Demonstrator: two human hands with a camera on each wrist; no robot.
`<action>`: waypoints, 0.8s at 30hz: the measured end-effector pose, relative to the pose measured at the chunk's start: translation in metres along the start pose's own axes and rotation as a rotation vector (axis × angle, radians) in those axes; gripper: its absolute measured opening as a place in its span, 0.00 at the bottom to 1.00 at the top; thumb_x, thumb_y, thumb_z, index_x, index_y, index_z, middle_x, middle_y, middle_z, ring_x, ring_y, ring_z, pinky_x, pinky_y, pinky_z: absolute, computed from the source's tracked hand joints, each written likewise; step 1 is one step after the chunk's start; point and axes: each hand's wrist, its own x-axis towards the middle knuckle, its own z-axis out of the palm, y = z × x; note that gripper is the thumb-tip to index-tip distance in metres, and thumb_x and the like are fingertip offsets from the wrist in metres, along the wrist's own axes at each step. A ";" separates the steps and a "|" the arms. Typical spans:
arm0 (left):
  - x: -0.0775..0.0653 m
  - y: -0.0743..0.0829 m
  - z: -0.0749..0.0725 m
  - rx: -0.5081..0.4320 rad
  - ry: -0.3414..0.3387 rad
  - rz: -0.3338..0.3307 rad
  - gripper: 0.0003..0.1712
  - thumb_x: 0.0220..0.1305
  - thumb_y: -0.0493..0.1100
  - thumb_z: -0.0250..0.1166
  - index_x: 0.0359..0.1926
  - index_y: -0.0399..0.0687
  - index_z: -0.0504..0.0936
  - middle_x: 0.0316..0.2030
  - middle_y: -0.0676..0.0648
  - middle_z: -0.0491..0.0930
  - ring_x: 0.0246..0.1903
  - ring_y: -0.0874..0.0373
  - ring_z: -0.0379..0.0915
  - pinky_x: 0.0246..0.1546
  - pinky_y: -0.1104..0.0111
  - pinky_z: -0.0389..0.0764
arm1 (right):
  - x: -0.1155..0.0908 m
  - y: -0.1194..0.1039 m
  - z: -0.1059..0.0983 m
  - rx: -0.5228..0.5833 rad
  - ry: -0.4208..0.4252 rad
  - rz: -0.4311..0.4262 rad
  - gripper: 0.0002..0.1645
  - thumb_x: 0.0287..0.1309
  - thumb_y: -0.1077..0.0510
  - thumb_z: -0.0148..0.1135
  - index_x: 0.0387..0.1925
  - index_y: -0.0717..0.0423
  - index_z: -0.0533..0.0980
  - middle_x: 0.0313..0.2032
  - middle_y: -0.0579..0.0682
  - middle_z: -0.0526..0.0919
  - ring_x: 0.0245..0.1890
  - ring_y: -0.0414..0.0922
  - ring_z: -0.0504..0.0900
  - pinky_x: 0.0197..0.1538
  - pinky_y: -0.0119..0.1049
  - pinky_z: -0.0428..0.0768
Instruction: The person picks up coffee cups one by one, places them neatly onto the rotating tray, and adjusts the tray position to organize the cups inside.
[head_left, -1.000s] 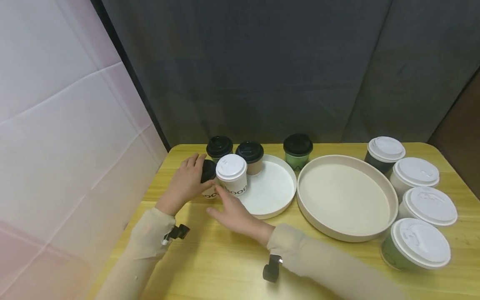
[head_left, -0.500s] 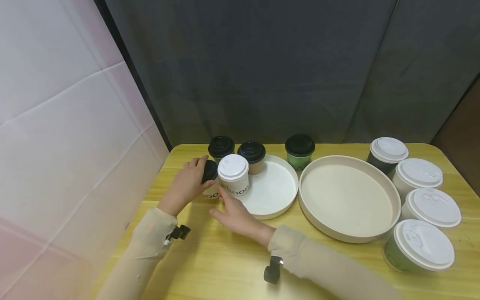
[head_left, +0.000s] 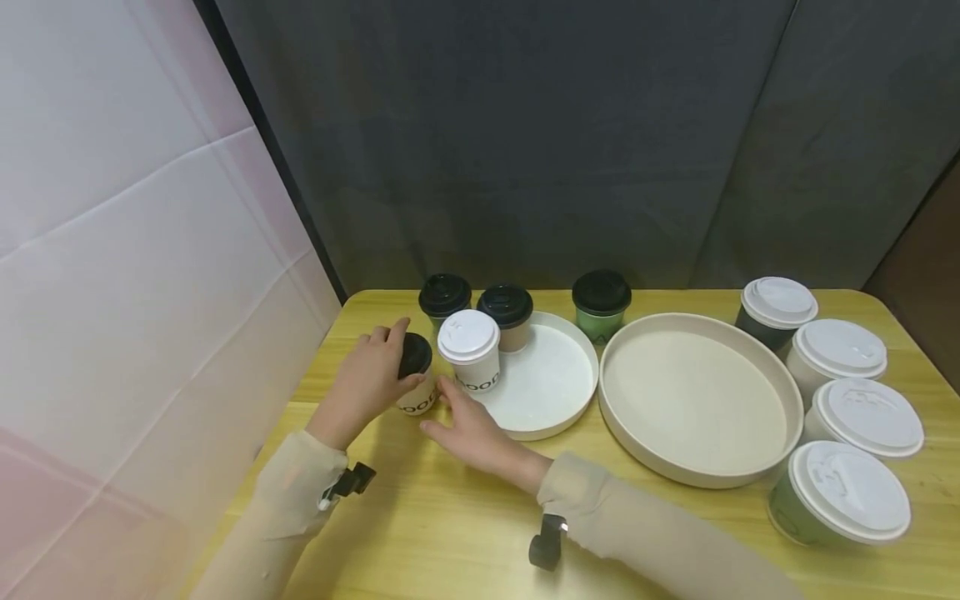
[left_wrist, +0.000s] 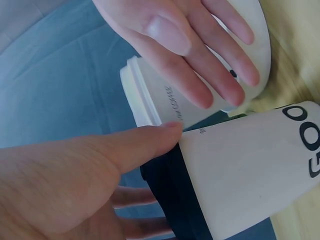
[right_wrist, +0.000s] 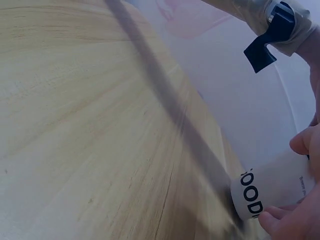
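My left hand grips a white paper coffee cup with a black lid, standing left of the white tray. In the left wrist view the thumb lies along where the lid meets the lettered wall; other fingers are partly hidden behind the lid. My right hand is beside that cup with its fingers extended and nothing in its grasp. Just behind the right fingertips, a lettered white cup with a white lid stands at the left side of the white tray.
A brown black-lidded cup is on the white tray. Behind stand two more black-lidded cups, one at left and one green. A beige tray lies right of centre. Several white-lidded cups line the table's right side.
My left hand has drawn the black-lidded cup slightly toward me and left, away from the white-lidded cup. My right hand has stayed nearly still.
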 end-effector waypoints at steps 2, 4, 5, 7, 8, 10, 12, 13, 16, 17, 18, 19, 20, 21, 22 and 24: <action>-0.004 0.002 -0.002 0.005 0.010 0.004 0.52 0.56 0.53 0.74 0.72 0.33 0.59 0.59 0.26 0.73 0.55 0.28 0.73 0.50 0.42 0.81 | -0.001 -0.001 0.000 0.009 -0.009 0.004 0.47 0.67 0.48 0.56 0.78 0.57 0.47 0.76 0.58 0.57 0.73 0.52 0.65 0.75 0.48 0.65; -0.008 0.004 -0.004 0.011 0.020 0.012 0.52 0.55 0.53 0.75 0.71 0.33 0.60 0.58 0.26 0.74 0.54 0.28 0.74 0.49 0.42 0.82 | -0.003 -0.001 -0.001 0.018 -0.018 0.006 0.47 0.67 0.48 0.56 0.78 0.57 0.46 0.76 0.57 0.56 0.74 0.52 0.65 0.75 0.48 0.64; -0.010 0.006 -0.005 0.014 0.024 0.015 0.52 0.54 0.54 0.75 0.71 0.34 0.60 0.58 0.26 0.74 0.53 0.29 0.74 0.48 0.42 0.82 | -0.003 -0.001 -0.001 0.019 -0.021 0.003 0.47 0.67 0.48 0.56 0.78 0.57 0.46 0.76 0.57 0.57 0.74 0.52 0.64 0.75 0.48 0.64; -0.013 0.008 -0.008 0.014 0.029 0.019 0.53 0.53 0.54 0.76 0.71 0.34 0.61 0.57 0.26 0.75 0.53 0.29 0.75 0.47 0.43 0.82 | -0.003 0.000 -0.001 0.023 -0.023 -0.006 0.48 0.67 0.48 0.56 0.78 0.57 0.45 0.76 0.57 0.58 0.74 0.52 0.65 0.75 0.48 0.65; -0.014 0.009 -0.009 0.014 0.029 0.019 0.53 0.52 0.54 0.76 0.71 0.34 0.61 0.57 0.26 0.75 0.53 0.29 0.75 0.47 0.43 0.83 | -0.003 0.000 -0.001 0.026 -0.024 -0.012 0.48 0.67 0.48 0.56 0.78 0.57 0.45 0.76 0.57 0.58 0.74 0.53 0.65 0.75 0.48 0.65; -0.016 0.012 -0.011 0.016 0.030 0.020 0.53 0.51 0.54 0.77 0.71 0.35 0.61 0.57 0.27 0.76 0.53 0.29 0.75 0.47 0.43 0.83 | -0.003 0.001 -0.001 0.032 -0.025 -0.022 0.48 0.68 0.48 0.56 0.78 0.58 0.44 0.75 0.57 0.58 0.73 0.54 0.65 0.74 0.49 0.66; -0.017 0.013 -0.014 0.015 0.029 0.022 0.53 0.51 0.54 0.77 0.70 0.35 0.62 0.56 0.27 0.77 0.53 0.29 0.75 0.46 0.43 0.83 | -0.003 0.002 -0.001 0.037 -0.026 -0.033 0.48 0.67 0.48 0.56 0.78 0.58 0.45 0.75 0.57 0.59 0.73 0.54 0.65 0.74 0.48 0.67; -0.018 0.014 -0.015 0.014 0.029 0.024 0.53 0.50 0.54 0.77 0.70 0.35 0.62 0.56 0.27 0.77 0.52 0.29 0.76 0.45 0.43 0.83 | -0.004 0.003 -0.001 0.038 -0.025 -0.038 0.48 0.67 0.49 0.57 0.78 0.58 0.45 0.75 0.58 0.59 0.73 0.55 0.66 0.73 0.48 0.67; -0.020 0.015 -0.016 0.015 0.031 0.031 0.53 0.49 0.55 0.78 0.69 0.35 0.64 0.55 0.28 0.78 0.51 0.30 0.77 0.44 0.43 0.84 | -0.005 0.004 -0.001 0.039 -0.022 -0.060 0.47 0.67 0.50 0.58 0.78 0.57 0.47 0.75 0.57 0.59 0.72 0.54 0.67 0.73 0.47 0.68; -0.021 0.015 -0.016 0.013 0.030 0.031 0.53 0.48 0.55 0.78 0.69 0.35 0.64 0.54 0.28 0.78 0.51 0.30 0.77 0.44 0.44 0.84 | -0.006 0.004 -0.001 0.042 -0.022 -0.066 0.47 0.66 0.50 0.58 0.78 0.57 0.47 0.75 0.57 0.59 0.72 0.54 0.67 0.73 0.47 0.68; -0.022 0.015 -0.017 0.011 0.030 0.032 0.53 0.48 0.55 0.78 0.69 0.35 0.65 0.54 0.28 0.79 0.50 0.30 0.78 0.43 0.44 0.84 | -0.007 0.004 -0.001 0.044 -0.021 -0.077 0.46 0.66 0.51 0.58 0.78 0.56 0.48 0.75 0.56 0.59 0.72 0.54 0.67 0.73 0.47 0.69; -0.022 0.015 -0.017 0.010 0.028 0.029 0.54 0.47 0.56 0.78 0.69 0.35 0.65 0.54 0.28 0.79 0.50 0.31 0.78 0.43 0.44 0.84 | -0.008 0.004 0.000 0.049 -0.021 -0.085 0.46 0.66 0.51 0.58 0.78 0.55 0.48 0.75 0.56 0.59 0.72 0.54 0.67 0.73 0.47 0.69; -0.023 0.015 -0.017 0.008 0.028 0.027 0.54 0.47 0.56 0.79 0.69 0.36 0.65 0.54 0.28 0.79 0.50 0.31 0.78 0.43 0.45 0.84 | -0.009 0.004 0.000 0.058 -0.024 -0.093 0.46 0.66 0.52 0.58 0.78 0.54 0.48 0.75 0.55 0.59 0.72 0.54 0.67 0.73 0.47 0.68; -0.024 0.016 -0.017 0.004 0.027 0.025 0.54 0.46 0.56 0.79 0.69 0.36 0.65 0.54 0.29 0.79 0.50 0.31 0.78 0.43 0.45 0.84 | -0.010 0.005 0.001 0.065 -0.026 -0.102 0.45 0.66 0.53 0.58 0.78 0.53 0.48 0.75 0.54 0.60 0.72 0.53 0.67 0.73 0.47 0.68; -0.025 0.016 -0.018 0.003 0.030 0.025 0.54 0.46 0.57 0.79 0.69 0.37 0.65 0.55 0.29 0.79 0.50 0.32 0.79 0.42 0.45 0.85 | -0.011 0.005 0.001 0.072 -0.028 -0.107 0.45 0.66 0.53 0.58 0.78 0.52 0.48 0.75 0.54 0.60 0.72 0.53 0.67 0.73 0.47 0.68; -0.026 0.016 -0.019 -0.001 0.037 0.026 0.55 0.45 0.57 0.79 0.69 0.37 0.66 0.54 0.29 0.80 0.50 0.32 0.79 0.41 0.45 0.85 | -0.013 0.005 0.002 0.080 -0.025 -0.122 0.45 0.66 0.53 0.58 0.78 0.51 0.49 0.75 0.53 0.60 0.72 0.53 0.68 0.73 0.47 0.68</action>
